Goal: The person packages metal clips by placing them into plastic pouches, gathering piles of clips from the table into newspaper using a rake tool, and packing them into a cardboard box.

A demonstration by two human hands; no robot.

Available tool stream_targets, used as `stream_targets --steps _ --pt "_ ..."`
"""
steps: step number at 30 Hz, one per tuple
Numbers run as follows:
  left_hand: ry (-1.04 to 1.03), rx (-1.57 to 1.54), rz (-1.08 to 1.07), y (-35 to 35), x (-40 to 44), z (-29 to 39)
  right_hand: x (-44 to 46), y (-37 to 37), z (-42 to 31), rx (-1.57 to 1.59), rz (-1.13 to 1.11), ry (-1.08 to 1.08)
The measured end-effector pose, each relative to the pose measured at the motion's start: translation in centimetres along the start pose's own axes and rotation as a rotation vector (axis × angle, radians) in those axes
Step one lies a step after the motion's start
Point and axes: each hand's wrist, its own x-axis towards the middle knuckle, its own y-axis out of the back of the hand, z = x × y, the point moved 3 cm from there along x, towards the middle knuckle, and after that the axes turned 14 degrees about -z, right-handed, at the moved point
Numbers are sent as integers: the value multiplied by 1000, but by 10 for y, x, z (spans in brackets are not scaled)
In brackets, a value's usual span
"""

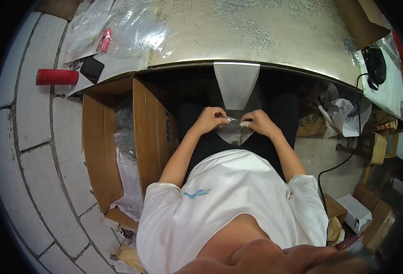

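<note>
In front of my lap, both hands are closed on a small clear plastic bag [235, 136]. My left hand [212, 119] pinches its upper edge from one side. Opposite it, my right hand [260, 123] grips the other side, with a whitish wrap on one finger. What lies inside the bag, if anything, is too small to make out. Just beyond the hands, a grey metal chute [237, 84] slopes down from the table edge.
Small thin metal pieces [247, 23] lie scattered over the metal tabletop [183, 50]. A cardboard box [151, 123] with plastic bags inside stands at my left. A red thermos [57, 77], phone [92, 69] and red stapler [104, 40] sit left. A black cable [334, 171] hangs at the right.
</note>
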Motion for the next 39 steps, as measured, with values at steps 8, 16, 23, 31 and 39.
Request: stream_targets --steps 8,16,23,31,39 --pt "-263 45 390 6 10 23 -40 109 -78 -206 711 294" --pt "-445 -636 297 -3 31 34 79 213 -93 -594 663 293" --pt "-457 -1206 -134 5 34 -39 15 115 -144 -550 716 163" --pt "-363 -1115 -385 -24 41 0 -53 95 -116 -153 707 305" --pt "-443 -992 -381 -34 22 4 -49 55 -87 43 496 296"
